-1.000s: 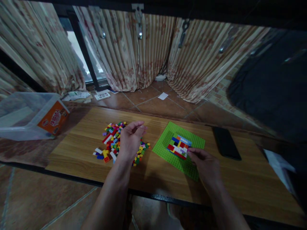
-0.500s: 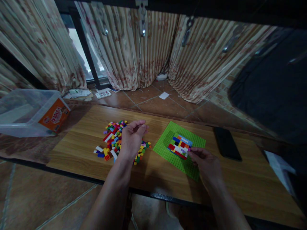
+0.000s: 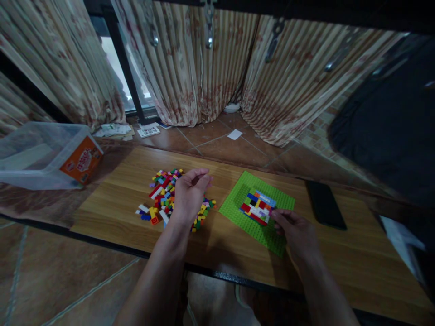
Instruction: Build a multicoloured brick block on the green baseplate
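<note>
two hands work on the wooden table (image 3: 112, 206): the left hand (image 3: 188, 195) hovers loosely curled, holding nothing, over the brick pile (image 3: 163, 199), the right hand (image 3: 296, 232) pinches the brick block's (image 3: 257, 207) edge on the green baseplate (image 3: 238, 206), and a clear bin (image 3: 37, 156) beside shows an orange label.

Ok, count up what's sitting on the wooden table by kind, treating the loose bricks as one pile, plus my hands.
Pile of loose bricks: 1
Green baseplate: 1
Block of built bricks: 1
Black phone: 1
Hands: 2, left and right
Total: 6

We note: striped floral curtains (image 3: 204, 68), daylit window (image 3: 122, 77), terracotta tile floor (image 3: 210, 140), low wooden table (image 3: 356, 267); dim room.
</note>
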Available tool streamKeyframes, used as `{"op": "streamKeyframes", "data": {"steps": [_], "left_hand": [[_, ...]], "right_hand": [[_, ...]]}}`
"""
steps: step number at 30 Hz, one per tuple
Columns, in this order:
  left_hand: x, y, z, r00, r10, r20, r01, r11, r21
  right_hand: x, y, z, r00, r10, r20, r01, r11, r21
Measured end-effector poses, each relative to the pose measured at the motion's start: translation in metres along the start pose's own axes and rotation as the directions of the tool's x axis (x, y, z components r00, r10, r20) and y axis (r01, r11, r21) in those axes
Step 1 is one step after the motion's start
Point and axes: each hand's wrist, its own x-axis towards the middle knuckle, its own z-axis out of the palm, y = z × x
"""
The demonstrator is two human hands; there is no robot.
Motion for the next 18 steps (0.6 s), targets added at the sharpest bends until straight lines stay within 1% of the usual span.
{"op": "streamKeyframes", "data": {"steps": [11,18], "left_hand": [[-0.0009,-0.0005,-0.0015,1.0,0.004,-0.008,-0.004,1.0,0.001],[-0.0007,0.0003,-0.001,1.0,0.004,-0.001,-0.004,1.0,0.007]], "right_hand": [[0.0023,-0.0009,0.003,1.0,0.001,-0.031,-0.003,0.999,-0.047],[0.0034,-0.0025,0.0024,1.0,0.001,-0.013,-0.002,0.997,-0.079]]}}
